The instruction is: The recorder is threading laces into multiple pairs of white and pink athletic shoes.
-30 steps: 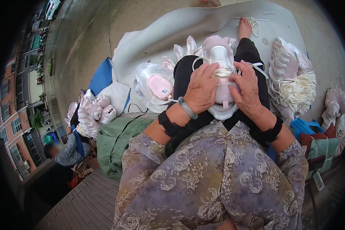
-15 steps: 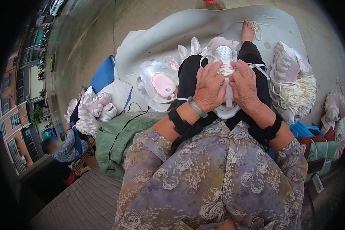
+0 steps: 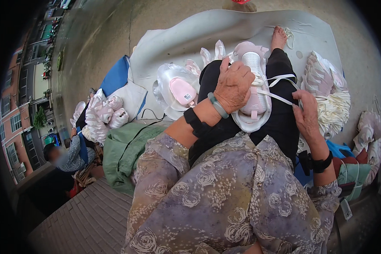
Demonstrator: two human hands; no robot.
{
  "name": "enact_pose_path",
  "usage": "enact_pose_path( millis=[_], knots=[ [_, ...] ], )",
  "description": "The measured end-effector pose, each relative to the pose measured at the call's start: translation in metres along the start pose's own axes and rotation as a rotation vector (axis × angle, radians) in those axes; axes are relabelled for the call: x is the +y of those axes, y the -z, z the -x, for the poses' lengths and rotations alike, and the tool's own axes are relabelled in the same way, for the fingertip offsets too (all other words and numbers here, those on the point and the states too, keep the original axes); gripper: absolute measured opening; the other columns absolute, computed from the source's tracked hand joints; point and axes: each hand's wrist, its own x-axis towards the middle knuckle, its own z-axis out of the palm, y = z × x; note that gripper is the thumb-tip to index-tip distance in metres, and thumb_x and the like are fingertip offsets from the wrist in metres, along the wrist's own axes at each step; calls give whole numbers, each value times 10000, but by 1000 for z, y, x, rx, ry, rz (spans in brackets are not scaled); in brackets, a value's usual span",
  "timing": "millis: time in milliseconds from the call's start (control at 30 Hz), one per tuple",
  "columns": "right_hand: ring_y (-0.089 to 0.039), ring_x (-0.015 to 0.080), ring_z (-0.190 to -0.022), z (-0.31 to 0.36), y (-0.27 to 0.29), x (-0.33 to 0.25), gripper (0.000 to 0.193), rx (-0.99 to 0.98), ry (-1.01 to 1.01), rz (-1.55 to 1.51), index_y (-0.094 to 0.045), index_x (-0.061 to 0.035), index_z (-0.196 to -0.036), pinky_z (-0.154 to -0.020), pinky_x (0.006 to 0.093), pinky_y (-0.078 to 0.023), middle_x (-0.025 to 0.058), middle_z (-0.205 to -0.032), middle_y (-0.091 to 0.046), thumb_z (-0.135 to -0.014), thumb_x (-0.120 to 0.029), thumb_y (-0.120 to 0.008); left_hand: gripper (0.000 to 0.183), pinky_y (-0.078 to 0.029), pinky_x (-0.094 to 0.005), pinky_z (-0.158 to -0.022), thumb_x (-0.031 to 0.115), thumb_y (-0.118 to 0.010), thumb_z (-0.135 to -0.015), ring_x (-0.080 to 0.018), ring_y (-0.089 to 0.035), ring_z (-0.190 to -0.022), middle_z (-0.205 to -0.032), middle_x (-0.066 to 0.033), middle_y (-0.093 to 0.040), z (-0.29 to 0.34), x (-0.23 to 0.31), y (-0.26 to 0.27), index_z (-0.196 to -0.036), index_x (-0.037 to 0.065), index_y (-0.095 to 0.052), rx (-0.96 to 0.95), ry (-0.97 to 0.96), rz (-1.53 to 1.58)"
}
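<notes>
We see a pale pink sneaker upper (image 3: 253,103) lying between the thighs of the black trousers (image 3: 283,120). Long axis runs away from the body, leaning only slightly: white perforated toe panel (image 3: 252,61) at the far end, white-rimmed collar (image 3: 246,124) nearest the blouse (image 3: 203,182).

Left hand (image 3: 234,88) is the nearer one: it sits over the upper's left edge, palm down, index finger lifted, other fingers bent. We can't tell whether it grips the upper or a lace; the fingertip side is hidden.

Right hand (image 3: 308,116) is off to the right of the upper, apart from it, over the right thigh. We read thumb and index as pinched on the white shoelace (image 3: 275,97). That strand runs nearly straight from the lacing to those fingertips, crosswise to the long axis and slanting a little back toward the body. So from the right hand, the upper lies to the left and slightly farther out. A second stretch of lace loops out just beyond the taut one.

Around: left of the legs, a pink padded piece (image 3: 183,90) on a clear plastic bag (image 3: 163,80); right of them, a stack of pink-and-white uppers (image 3: 316,72) with a cream lace bundle (image 3: 332,112); pale sheet (image 3: 169,46) beneath; green sack (image 3: 120,148) by the left elbow. We note a co-worker (image 3: 74,156) at far left, well apart.
</notes>
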Motion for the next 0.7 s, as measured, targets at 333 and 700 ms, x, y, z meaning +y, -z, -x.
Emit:
enact_pose_path(
  millis=[333,700],
  knots=[
    [-521,222,-874,-22,-36,-32,312,-50,252,234,-517,-77,-1041,-947,502,-278,61,-829,-525,-734,-53,-565,124,-377,-399,-809,132,-628,-692,-248,-521,-652,-616,-69,-513,6,-27,36,-813,132,-602,-274,80,39],
    [-506,254,-599,-19,-17,-28,220,32,264,329,-531,-64,-932,-525,364,-403,73,-708,-469,-717,-29,-555,135,-444,-221,-450,53,-477,-844,-70,-534,-508,-623,-32,-578,18,-39,2,-897,24,-598,349,666,478]
  ],
)
